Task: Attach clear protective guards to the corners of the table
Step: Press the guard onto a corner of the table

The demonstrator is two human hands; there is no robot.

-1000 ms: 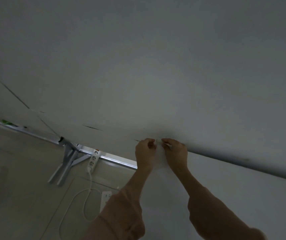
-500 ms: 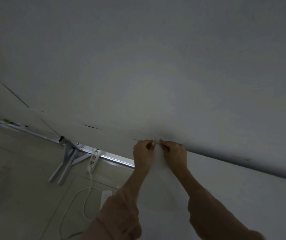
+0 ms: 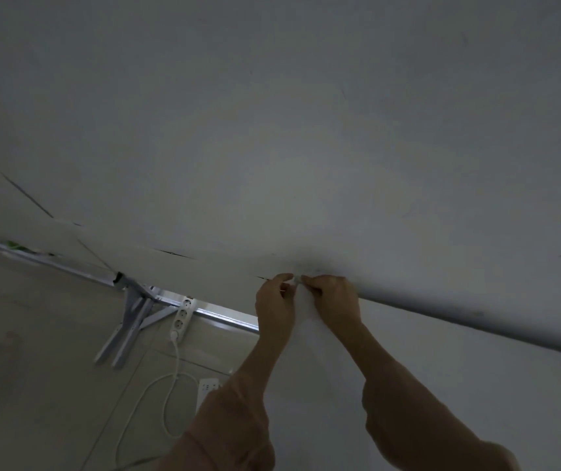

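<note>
Indoor room, dim; office or workroom, exact kind not determinable. Evidence: large white surface point(image 3: 306, 147) joined edge to edge with others; grey metal legs point(image 3: 126, 331) beneath; white power strip point(image 3: 181, 316) with looping cord point(image 3: 156, 396); second strip point(image 3: 206, 392) on pale tiled floor point(image 3: 34, 368).

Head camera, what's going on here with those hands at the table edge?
A person has both hands at the corner of the white table. The left hand and right hand pinch a small clear guard between their fingertips, right against that corner. In this dim light, whether it is stuck down cannot be told.
</note>
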